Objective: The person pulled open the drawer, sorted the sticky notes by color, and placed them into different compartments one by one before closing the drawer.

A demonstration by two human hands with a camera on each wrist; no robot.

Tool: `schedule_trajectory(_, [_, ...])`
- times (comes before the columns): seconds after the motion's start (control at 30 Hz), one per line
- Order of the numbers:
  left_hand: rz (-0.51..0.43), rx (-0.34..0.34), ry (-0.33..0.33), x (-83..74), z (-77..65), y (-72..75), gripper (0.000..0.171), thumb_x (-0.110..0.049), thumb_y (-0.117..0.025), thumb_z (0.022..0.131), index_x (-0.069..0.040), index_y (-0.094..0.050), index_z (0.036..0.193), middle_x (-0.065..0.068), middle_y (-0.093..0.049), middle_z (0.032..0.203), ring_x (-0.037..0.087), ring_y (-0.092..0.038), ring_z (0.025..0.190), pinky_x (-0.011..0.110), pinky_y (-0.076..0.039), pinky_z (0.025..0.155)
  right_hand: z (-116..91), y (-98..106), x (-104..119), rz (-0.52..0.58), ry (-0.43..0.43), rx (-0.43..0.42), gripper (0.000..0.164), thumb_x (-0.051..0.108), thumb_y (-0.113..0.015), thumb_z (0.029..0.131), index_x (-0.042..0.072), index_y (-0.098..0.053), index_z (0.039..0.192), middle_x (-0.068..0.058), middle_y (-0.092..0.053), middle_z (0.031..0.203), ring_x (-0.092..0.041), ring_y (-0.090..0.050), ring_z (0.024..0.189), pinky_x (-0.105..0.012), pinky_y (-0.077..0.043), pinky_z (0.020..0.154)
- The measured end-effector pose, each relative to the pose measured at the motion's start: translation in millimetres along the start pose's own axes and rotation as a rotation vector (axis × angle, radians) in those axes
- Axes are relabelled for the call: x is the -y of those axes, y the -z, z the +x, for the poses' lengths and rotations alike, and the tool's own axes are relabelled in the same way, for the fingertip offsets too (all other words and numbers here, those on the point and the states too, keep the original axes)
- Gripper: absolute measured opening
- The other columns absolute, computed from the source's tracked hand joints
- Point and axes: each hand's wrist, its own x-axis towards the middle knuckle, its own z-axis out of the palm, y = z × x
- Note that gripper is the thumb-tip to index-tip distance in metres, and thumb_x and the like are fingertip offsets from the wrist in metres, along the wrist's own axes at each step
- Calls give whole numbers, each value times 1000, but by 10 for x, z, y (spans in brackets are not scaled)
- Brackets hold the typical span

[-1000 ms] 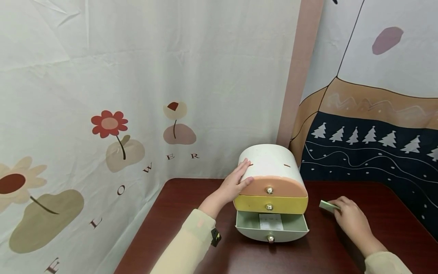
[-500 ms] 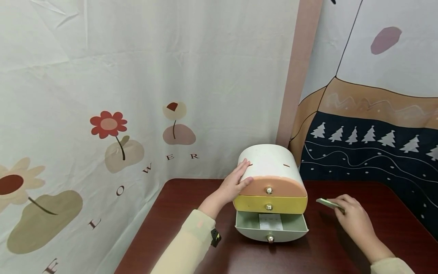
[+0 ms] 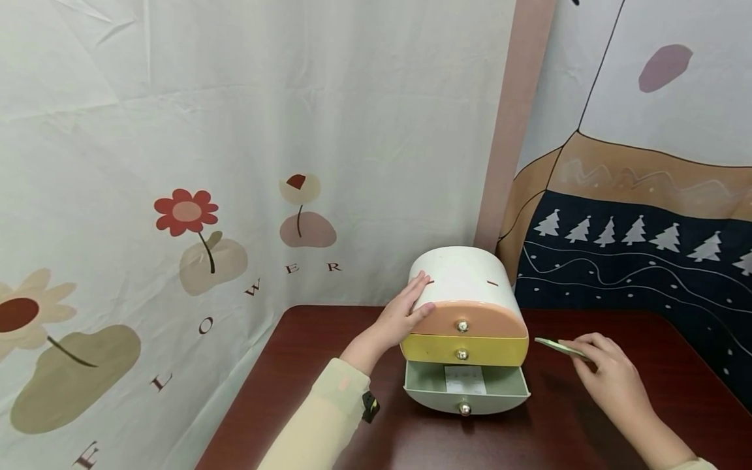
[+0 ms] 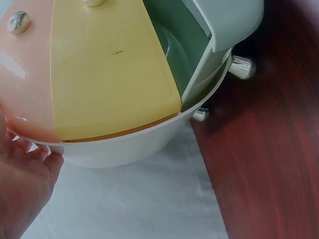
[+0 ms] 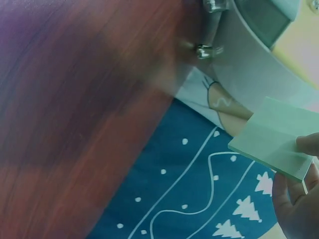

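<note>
A small rounded drawer cabinet (image 3: 461,267) with a white shell stands on the table. Its orange top drawer (image 3: 440,321) and yellow middle drawer (image 3: 435,350) are closed, while the green bottom drawer (image 3: 499,403) is pulled out. Inside that drawer lies a white printed paper (image 3: 465,380). My left hand (image 3: 395,321) rests along the cabinet's left side, thumb by the orange front. To the right of the cabinet, my right hand (image 3: 611,375) pinches a pale green sticky note pad (image 5: 274,137) between thumb and fingers, raised above the table.
The dark red wooden table (image 3: 329,391) has rounded back corners. Behind it hangs a pale curtain (image 3: 352,130) with printed flowers and letters. A dark blue cloth (image 3: 634,274) with white trees hangs at the back right.
My right hand has lifted the sticky note pad a little and carried it slightly left, towards the cabinet, tilting it flatter. My left hand and the drawers stay as they were.
</note>
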Motion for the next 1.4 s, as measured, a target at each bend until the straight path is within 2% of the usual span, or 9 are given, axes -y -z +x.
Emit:
schedule_trajectory(0.23, [4, -1, -7, 0, 2, 5, 64, -43, -47, 97, -19, -24, 151, -3, -12, 160, 17, -13, 146, 46, -21, 116, -7, 121, 101, 37, 63, -20, 39, -9, -79, 60, 13, -74, 92, 4, -58, 89, 4, -38, 81, -12, -30, 55])
schedule_trajectory(0.3, [10, -2, -10, 4, 3, 6, 64, -45, -47, 97, -19, -24, 152, -3, -12, 160, 18, -13, 146, 46, -21, 115, -15, 147, 123, 49, 83, -24, 19, 5, -76, 76, 14, -74, 93, 5, -58, 89, 4, -38, 82, -12, -32, 57])
schedule_trajectory(0.43, [18, 8, 0, 11, 5, 13, 65, -47, -45, 97, -21, -22, 152, -5, -11, 160, 17, -12, 147, 44, -20, 116, -32, 183, 168, 76, 108, -24, 14, 10, -70, 83, 16, -74, 95, 9, -57, 90, 7, -38, 84, -11, -35, 60])
schedule_trajectory(0.6, [16, 10, 5, 11, 5, 18, 65, -49, -45, 96, -22, -23, 152, -6, -11, 160, 17, -11, 147, 44, -20, 116, -41, 193, 217, 83, 109, -26, 41, -10, -76, 61, 15, -75, 93, 10, -57, 90, 8, -37, 83, -10, -34, 60])
schedule_trajectory(0.77, [20, 5, -2, 12, -1, 12, 67, -51, -44, 96, -21, -24, 152, -4, -11, 160, 18, -11, 147, 46, -21, 115, -67, 202, 252, 102, 133, -5, 41, -8, -75, 61, 14, -75, 94, 11, -57, 90, 7, -38, 84, -10, -36, 62])
schedule_trajectory(0.93, [38, -2, -5, 13, 6, 7, 66, -51, -43, 96, -22, -24, 152, -5, -12, 159, 15, -13, 146, 44, -22, 116, -84, 213, 287, 121, 165, 6, 17, 16, -63, 83, 16, -74, 96, 12, -57, 91, 5, -39, 84, -9, -37, 64])
schedule_trajectory(1.03, [42, -6, -8, 17, 6, 4, 67, -52, -43, 96, -22, -24, 152, -5, -12, 159, 14, -15, 146, 44, -22, 115, -90, 208, 311, 133, 180, 1, 34, 37, -47, 95, 16, -74, 95, 12, -56, 91, 5, -40, 84, -9, -37, 64])
schedule_trajectory(1.13, [38, -4, -14, 26, 8, -2, 67, -53, -42, 95, -21, -24, 152, -4, -12, 160, 15, -15, 146, 45, -23, 115, -100, 195, 334, 150, 195, -11, 48, 47, -37, 97, 16, -74, 94, 11, -57, 90, 4, -40, 83, -9, -36, 63])
schedule_trajectory(1.4, [33, -8, -7, 35, 16, -16, 67, -52, -43, 95, -23, -23, 152, -7, -11, 159, 13, -14, 146, 44, -22, 115, -131, 94, 385, 212, 267, -6, 43, 44, -40, 97, 18, -75, 94, 13, -57, 92, 4, -42, 85, -8, -35, 65])
